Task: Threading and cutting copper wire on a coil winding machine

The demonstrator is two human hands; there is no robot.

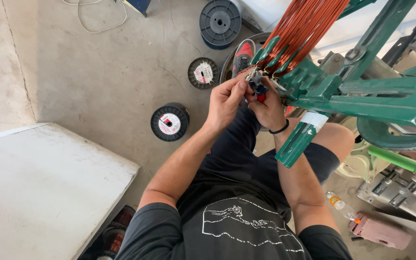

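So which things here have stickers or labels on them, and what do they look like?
Near spool: black, on the floor left of the hands, round white-and-red label.
Far spool: black, further back, round white label with red.
Bottle: clear plastic, lying at lower right, orange label and cap.
Tape: white band on the green arm.

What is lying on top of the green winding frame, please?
Copper wire is wound over the green winding frame; both hands cover where it ends.
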